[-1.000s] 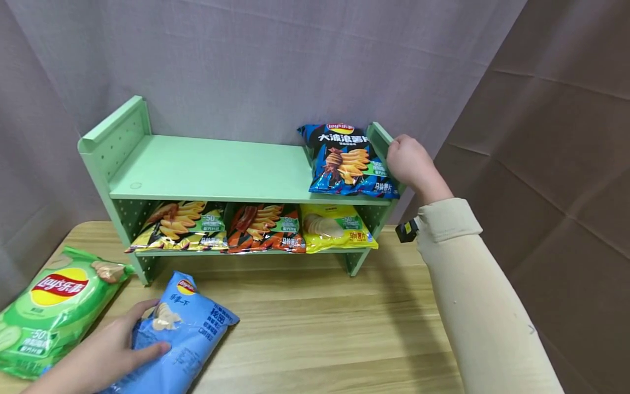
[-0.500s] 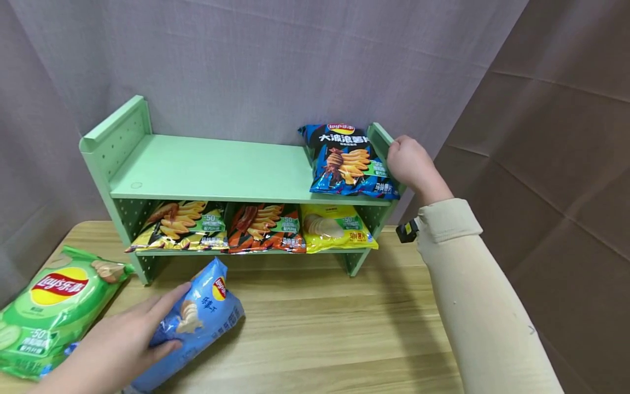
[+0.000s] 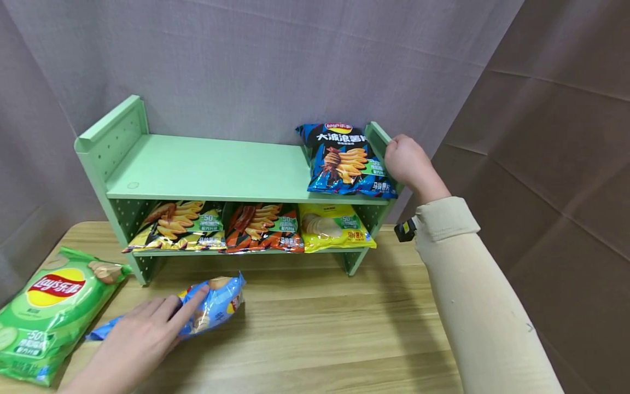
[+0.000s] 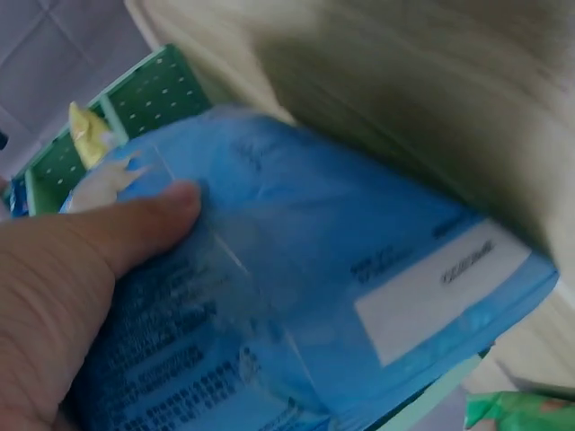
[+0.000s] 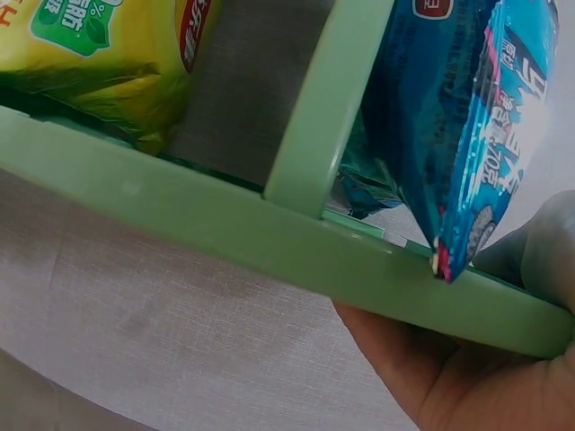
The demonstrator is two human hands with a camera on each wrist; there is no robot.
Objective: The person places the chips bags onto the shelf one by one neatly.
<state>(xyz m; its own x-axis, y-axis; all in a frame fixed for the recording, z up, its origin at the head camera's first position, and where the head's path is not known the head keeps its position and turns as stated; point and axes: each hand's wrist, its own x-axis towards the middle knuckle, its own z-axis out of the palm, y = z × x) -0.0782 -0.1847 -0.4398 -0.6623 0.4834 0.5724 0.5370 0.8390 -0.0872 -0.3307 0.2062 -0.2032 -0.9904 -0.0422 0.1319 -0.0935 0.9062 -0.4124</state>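
My left hand (image 3: 143, 336) grips a light-blue bag of potato chips (image 3: 219, 303) just above the table, in front of the shelf's lower left. The thumb presses the bag's printed back in the left wrist view, while the fingers lie over the other face in the head view. At the upper right, my right hand (image 3: 409, 164) holds the side panel of a green two-tier shelf (image 3: 211, 167); the right wrist view shows the hand (image 5: 467, 382) wrapped round that panel's edge. Beside it on the top tier leans a black-and-blue chip bag (image 3: 346, 161).
Gold-and-black (image 3: 179, 227), red-and-black (image 3: 263, 227) and yellow (image 3: 334, 227) chip bags fill the lower tier. A green chip bag (image 3: 51, 312) lies on the wooden table (image 3: 315, 334) at the left. Grey cloth (image 3: 246, 65) hangs behind the shelf.
My left hand has turned the light-blue bag from lengthwise to nearly sideways, tipping its printed back out of the head view. The right hand keeps its hold on the shelf panel.
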